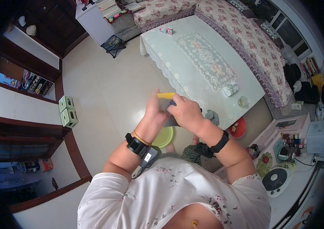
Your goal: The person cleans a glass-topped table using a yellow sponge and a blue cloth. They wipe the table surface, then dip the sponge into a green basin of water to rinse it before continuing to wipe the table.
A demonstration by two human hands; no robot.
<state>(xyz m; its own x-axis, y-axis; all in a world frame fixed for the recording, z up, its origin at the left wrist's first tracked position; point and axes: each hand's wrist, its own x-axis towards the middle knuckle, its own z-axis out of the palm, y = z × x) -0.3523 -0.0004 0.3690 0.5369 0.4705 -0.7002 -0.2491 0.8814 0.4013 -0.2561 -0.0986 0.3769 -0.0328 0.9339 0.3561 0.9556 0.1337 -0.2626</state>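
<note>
Both my hands are raised in front of me, close together, over the floor beside the table. A flat grey item with a yellow strip [166, 95] along its far edge is between them; its exact kind cannot be told. My left hand [155, 107] grips its left side, with the thumb and palm against it. My right hand [185, 111] is closed on something small and dark blue [172, 102] at the item's right side. Below the hands, a round lime-green lid or stool top [163, 137] is partly hidden by my left forearm. A grey cloth [212, 116] hangs at the table's near edge.
The cloth-covered table [162, 43] bears small boxes [170, 30], a tissue pack [230, 89] and a glass bowl [243, 101]. A red basin [237, 128] stands under its near corner. Green stools [68, 118] are by the left wall; a white cabinet with a fan [276, 179] is at right.
</note>
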